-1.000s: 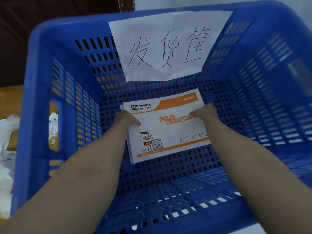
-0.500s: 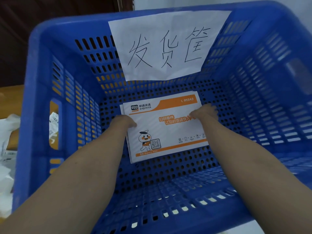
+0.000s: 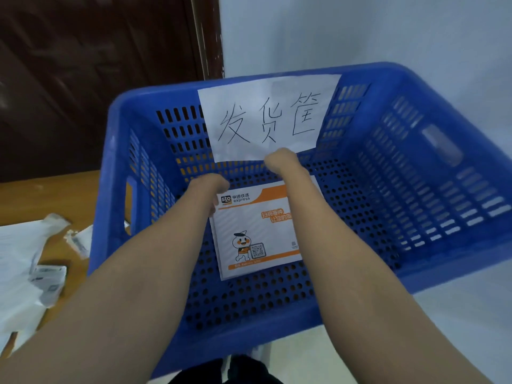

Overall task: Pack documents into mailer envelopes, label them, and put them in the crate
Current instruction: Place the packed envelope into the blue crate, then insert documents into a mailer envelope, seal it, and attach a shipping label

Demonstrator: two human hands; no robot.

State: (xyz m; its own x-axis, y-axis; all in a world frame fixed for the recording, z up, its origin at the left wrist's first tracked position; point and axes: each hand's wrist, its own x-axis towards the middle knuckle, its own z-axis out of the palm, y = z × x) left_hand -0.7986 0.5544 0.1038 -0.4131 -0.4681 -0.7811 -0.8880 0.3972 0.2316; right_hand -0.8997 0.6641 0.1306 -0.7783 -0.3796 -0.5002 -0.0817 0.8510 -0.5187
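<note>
To the left of the blue crate (image 3: 415, 275), a wooden bench (image 3: 36, 195) carried a spread of white mailer bags (image 3: 19, 261) and a few loose label strips (image 3: 48, 275), blurred too much to read. A dark wooden door (image 3: 97, 79) stood behind the bench, beyond the crate's left corner, and a pale wall (image 3: 360, 31) rose behind the crate's far rim. Inside the crate, both forearms reached down and forward. The left hand (image 3: 214, 187) hung above the top left corner of the mailer envelope (image 3: 257, 231), knuckles toward the camera and fingers curled under out of sight; whether it held or even touched the envelope could not be told. The envelope, white with an orange band, an "sto express" logo, a cartoon mascot and a QR code, lay flat on the crate's perforated floor, nearer its far wall than its near one. The right hand (image 3: 281, 162) sat higher and farther in, in front of the lower edge of the handwritten paper sign (image 3: 268, 117) fixed to the crate's far inner wall; its fingers were also curled and hidden, so its hold on anything could not be told. The right forearm covered the envelope's right side. Below the crate's near rim, a strip of dark clothing (image 3: 227, 370) showed.
</note>
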